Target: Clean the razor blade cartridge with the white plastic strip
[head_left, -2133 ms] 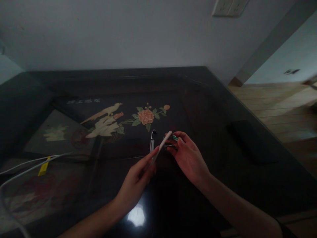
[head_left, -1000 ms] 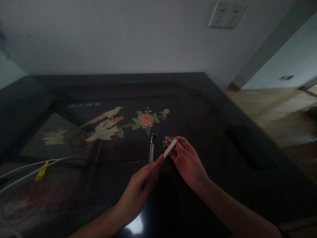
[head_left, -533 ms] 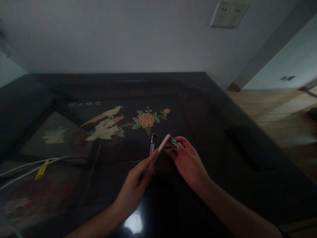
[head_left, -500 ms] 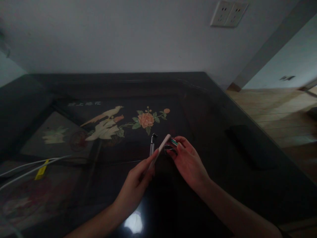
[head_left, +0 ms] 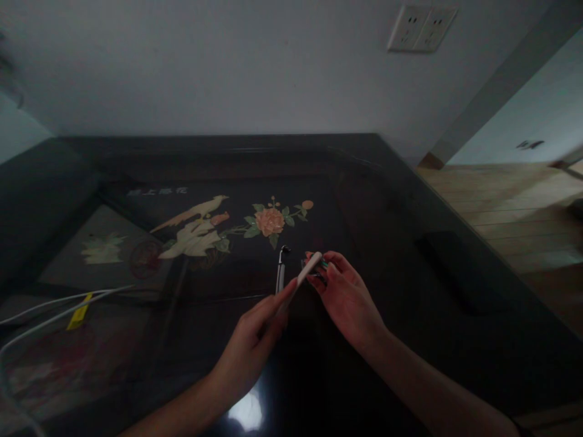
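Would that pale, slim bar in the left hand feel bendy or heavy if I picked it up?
Probably stiff: the pale bar runs straight beyond the left hand gripping it. Likely light, given its slimness, though its material is unclear.

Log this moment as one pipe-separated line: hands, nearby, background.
left hand: holds pale slim object | right hand: holds small part-green item, blurred | nearby: slim grey-and-black item on dark tabletop | background: wall sockets
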Motion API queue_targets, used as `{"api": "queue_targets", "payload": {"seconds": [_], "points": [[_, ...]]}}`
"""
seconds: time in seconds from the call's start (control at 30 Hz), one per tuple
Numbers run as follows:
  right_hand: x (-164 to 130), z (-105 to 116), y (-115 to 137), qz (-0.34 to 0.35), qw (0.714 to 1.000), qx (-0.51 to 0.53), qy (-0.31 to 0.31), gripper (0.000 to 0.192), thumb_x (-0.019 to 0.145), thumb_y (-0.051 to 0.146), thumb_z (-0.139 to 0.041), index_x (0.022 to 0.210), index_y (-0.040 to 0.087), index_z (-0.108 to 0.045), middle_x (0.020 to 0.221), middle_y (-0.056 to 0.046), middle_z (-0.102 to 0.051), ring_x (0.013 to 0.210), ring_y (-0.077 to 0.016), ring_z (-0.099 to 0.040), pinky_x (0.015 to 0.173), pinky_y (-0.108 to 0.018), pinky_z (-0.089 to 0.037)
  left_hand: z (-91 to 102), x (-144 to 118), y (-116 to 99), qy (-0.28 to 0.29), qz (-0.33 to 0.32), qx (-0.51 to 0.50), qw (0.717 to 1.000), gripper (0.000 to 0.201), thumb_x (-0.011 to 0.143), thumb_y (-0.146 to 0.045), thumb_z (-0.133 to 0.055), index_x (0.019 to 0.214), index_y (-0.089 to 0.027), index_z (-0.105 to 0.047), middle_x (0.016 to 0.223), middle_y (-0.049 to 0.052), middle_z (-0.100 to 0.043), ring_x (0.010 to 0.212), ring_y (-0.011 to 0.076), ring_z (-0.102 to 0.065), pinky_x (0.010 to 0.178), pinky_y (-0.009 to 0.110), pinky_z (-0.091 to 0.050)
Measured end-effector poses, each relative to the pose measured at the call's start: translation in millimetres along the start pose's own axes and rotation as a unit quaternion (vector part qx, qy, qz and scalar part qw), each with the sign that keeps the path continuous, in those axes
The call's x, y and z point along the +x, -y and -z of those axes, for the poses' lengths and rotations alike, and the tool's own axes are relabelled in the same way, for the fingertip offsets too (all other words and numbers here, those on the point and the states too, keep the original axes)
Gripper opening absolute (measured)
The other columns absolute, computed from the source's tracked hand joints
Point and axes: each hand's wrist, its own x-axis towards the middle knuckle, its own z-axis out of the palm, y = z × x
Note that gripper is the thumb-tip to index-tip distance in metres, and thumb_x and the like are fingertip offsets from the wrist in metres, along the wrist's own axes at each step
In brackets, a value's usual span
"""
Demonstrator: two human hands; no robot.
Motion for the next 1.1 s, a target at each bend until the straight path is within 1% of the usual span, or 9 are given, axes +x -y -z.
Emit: {"api": "queue_targets", "payload": {"seconds": [0.17,0.3,0.4,0.47,0.53,0.7,0.77,0.93,1.1], "points": [[-0.8,0.2,1.9,0.0,1.0,-0.014,-0.001,0.024,0.068,0.033,-0.085,0.085,0.025,-0.071,0.095,0.0,-0.071,0.087,-0.0141,-0.064,0.077,-0.026,-0.054,2.0,2.0,-3.9,-0.02,0.024,0.005,0.999,0.046,0.094,-0.024,-0.048,0.139,-0.023,-0.054,0.116,0.007,-0.069,0.099,0.0179,-0.063,0.091,0.031,-0.05],[-1.2,-0.1,1.7,0.0,1.0,-0.013,-0.005,0.022,0.069,0.033,-0.085,0.084,0.026,-0.071,0.097,0.0,-0.072,0.087,-0.0143,-0.065,0.079,-0.027,-0.054,1.2,-0.5,-5.1,-0.006,-0.008,0.009,1.0,0.045,0.094,-0.022,-0.047,0.138,-0.023,-0.056,0.103,0.006,-0.071,0.091,0.0173,-0.063,0.088,0.032,-0.051],[-1.7,-1.1,1.2,0.008,1.0,-0.017,0.002,0.021,0.068,0.033,-0.085,0.083,0.027,-0.071,0.098,0.002,-0.074,0.088,-0.0142,-0.065,0.081,-0.028,-0.054,-0.7,-4.0,-0.8,0.025,-0.042,0.004,0.999,0.047,0.095,-0.018,-0.044,0.141,-0.028,-0.052,0.098,0.005,-0.069,0.08,0.0146,-0.06,0.079,0.028,-0.051],[-2.0,-2.0,1.1,0.011,1.0,-0.019,0.002,0.021,0.067,0.033,-0.086,0.082,0.028,-0.071,0.098,0.003,-0.074,0.089,-0.0147,-0.066,0.081,-0.029,-0.054,-1.5,-5.9,2.5,0.042,-0.043,-0.002,0.998,0.05,0.096,-0.016,-0.043,0.144,-0.029,-0.049,0.094,0.004,-0.068,0.075,0.0133,-0.058,0.073,0.025,-0.051],[-2.1,-2.5,1.1,0.01,1.0,-0.015,-0.002,0.022,0.066,0.033,-0.086,0.081,0.028,-0.072,0.097,0.003,-0.074,0.089,-0.0149,-0.066,0.081,-0.029,-0.054,-1.5,-6.7,4.2,0.052,-0.037,-0.008,0.998,0.051,0.097,-0.016,-0.044,0.145,-0.029,-0.046,0.094,0.004,-0.068,0.075,0.0135,-0.057,0.072,0.025,-0.05],[-1.1,-1.2,0.6,0.01,1.0,-0.011,0.002,0.022,0.065,0.031,-0.087,0.08,0.027,-0.071,0.096,0.002,-0.074,0.088,-0.0153,-0.065,0.082,-0.03,-0.053,0.4,-4.0,1.0,0.035,-0.03,-0.01,0.999,0.047,0.097,-0.02,-0.045,0.142,-0.027,-0.051,0.118,0.008,-0.068,0.092,0.0161,-0.061,0.086,0.029,-0.051],[-0.8,-0.4,0.7,0.01,1.0,-0.013,0.004,0.023,0.065,0.031,-0.087,0.081,0.026,-0.071,0.095,0.002,-0.073,0.085,-0.0145,-0.065,0.081,-0.029,-0.053,0.6,-2.5,-0.7,0.025,-0.023,-0.011,0.999,0.047,0.096,-0.019,-0.045,0.141,-0.026,-0.052,0.121,0.008,-0.068,0.096,0.0165,-0.062,0.089,0.031,-0.05],[-1.4,-0.7,2.3,0.011,1.0,-0.022,0.012,0.026,0.064,0.033,-0.088,0.082,0.026,-0.07,0.087,0.004,-0.069,0.083,-0.0122,-0.064,0.081,-0.026,-0.054,0.2,0.2,-3.8,0.002,0.014,-0.009,1.0,0.046,0.095,-0.022,-0.046,0.141,-0.023,-0.052,0.115,0.007,-0.071,0.091,0.016,-0.063,0.088,0.031,-0.051],[-1.6,-1.8,2.3,0.014,1.0,-0.015,-0.005,0.025,0.064,0.031,-0.088,0.082,0.026,-0.071,0.086,0.003,-0.069,0.083,-0.0141,-0.065,0.08,-0.027,-0.056,0.3,0.0,-4.1,-0.008,0.009,-0.002,1.0,0.047,0.093,-0.022,-0.048,0.14,-0.022,-0.054,0.101,0.006,-0.072,0.089,0.0172,-0.063,0.087,0.033,-0.052]]}}
